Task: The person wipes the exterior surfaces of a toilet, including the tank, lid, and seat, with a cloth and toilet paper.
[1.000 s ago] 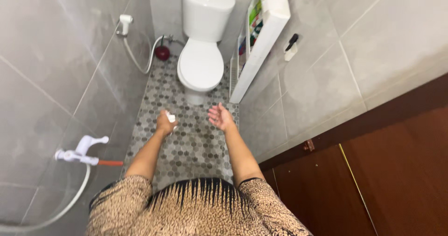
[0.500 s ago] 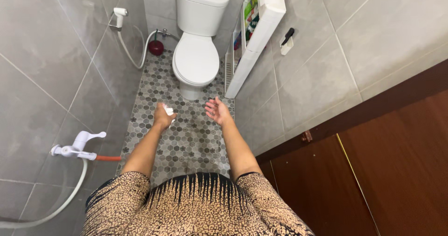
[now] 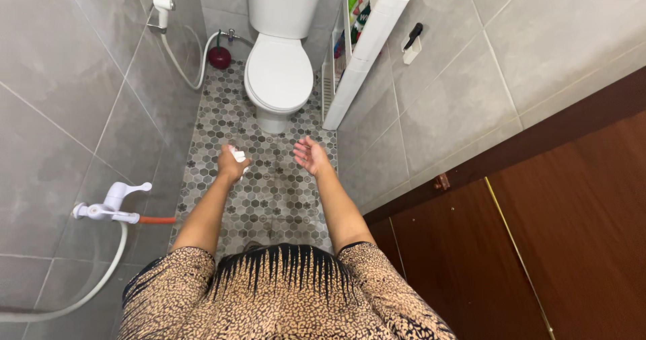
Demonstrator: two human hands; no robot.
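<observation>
Above the grey hexagon-mosaic tiled floor (image 3: 282, 199), the person's left hand (image 3: 231, 165) is clenched around a small white crumpled object (image 3: 239, 156), perhaps tissue or a small wipe; its kind cannot be told at this size. The white piece projects from the top of the fist, on the side toward the other hand. The right hand (image 3: 309, 156) is released, palm up and fingers spread, holding nothing, near the fist but apart from it.

Judged from this pose, good handling calls for keeping the fist closed on the soft piece so that none drops to the floor below, and for bringing the open palm under or against it before loosening the fingers. A light, crumpled thing of this sort would likely tear or shed if pinched by one corner.

Beyond the grip stands a white ceramic toilet with closed lid (image 3: 278, 71) and cistern. To the right of the hands a tall white plastic shelf unit (image 3: 367, 51) stands against the grey tiled wall (image 3: 471, 64), holding coloured packages. Left of the grip, a white wall tap with an orange connector (image 3: 111, 205) feeds a pale hose (image 3: 87, 293); farther off hangs a white hand sprayer (image 3: 162, 5). A brown wooden door (image 3: 538, 246) closes the right side.
</observation>
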